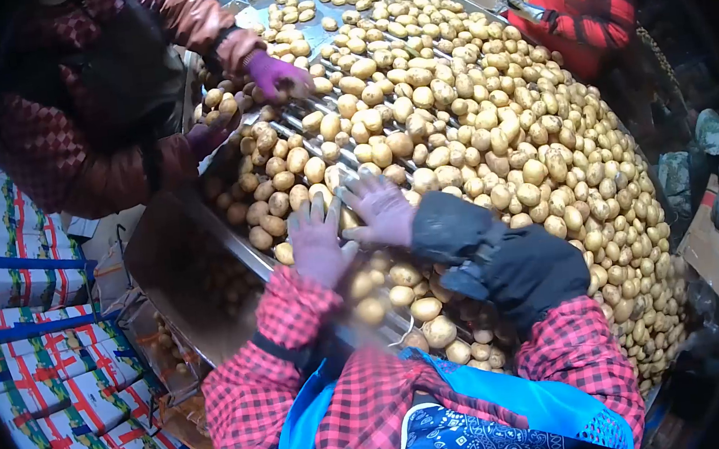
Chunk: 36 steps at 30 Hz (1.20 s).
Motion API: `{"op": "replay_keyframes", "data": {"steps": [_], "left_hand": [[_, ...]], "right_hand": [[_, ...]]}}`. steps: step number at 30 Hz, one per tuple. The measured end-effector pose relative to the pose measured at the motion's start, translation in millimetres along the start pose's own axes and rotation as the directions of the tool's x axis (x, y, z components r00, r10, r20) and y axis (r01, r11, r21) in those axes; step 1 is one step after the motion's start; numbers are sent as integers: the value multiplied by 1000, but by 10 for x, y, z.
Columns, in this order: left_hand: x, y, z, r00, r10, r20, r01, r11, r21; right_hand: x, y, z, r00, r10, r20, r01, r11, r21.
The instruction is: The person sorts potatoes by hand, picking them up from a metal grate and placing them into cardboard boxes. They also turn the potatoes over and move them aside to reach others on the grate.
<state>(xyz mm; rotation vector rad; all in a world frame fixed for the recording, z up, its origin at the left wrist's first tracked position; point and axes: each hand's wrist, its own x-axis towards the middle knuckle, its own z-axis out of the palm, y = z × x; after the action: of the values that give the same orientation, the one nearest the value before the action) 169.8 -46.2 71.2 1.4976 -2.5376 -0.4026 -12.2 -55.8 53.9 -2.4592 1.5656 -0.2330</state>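
Inside the metal rim (225, 236) many potatoes (440, 330) lie in a heap. Over them, the person's gloved left hand (320, 243) and right hand (382, 210) have fingers spread; what is beneath the palms, one cannot tell. Such round pieces seem to need light touch.

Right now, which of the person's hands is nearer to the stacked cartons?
Left. The left hand is over the potatoes, on the side toward the cartons; the right hand is just beyond it, farther from the cartons, also over potatoes.
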Motion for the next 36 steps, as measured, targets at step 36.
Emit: {"op": "replay_keyframes", "data": {"steps": [36], "left_hand": [[-350,-402,3,998,-28,-58,17,985,-173]], "right_hand": [[2052,2148,-510,875,483,21,-466,855,-228]]}}
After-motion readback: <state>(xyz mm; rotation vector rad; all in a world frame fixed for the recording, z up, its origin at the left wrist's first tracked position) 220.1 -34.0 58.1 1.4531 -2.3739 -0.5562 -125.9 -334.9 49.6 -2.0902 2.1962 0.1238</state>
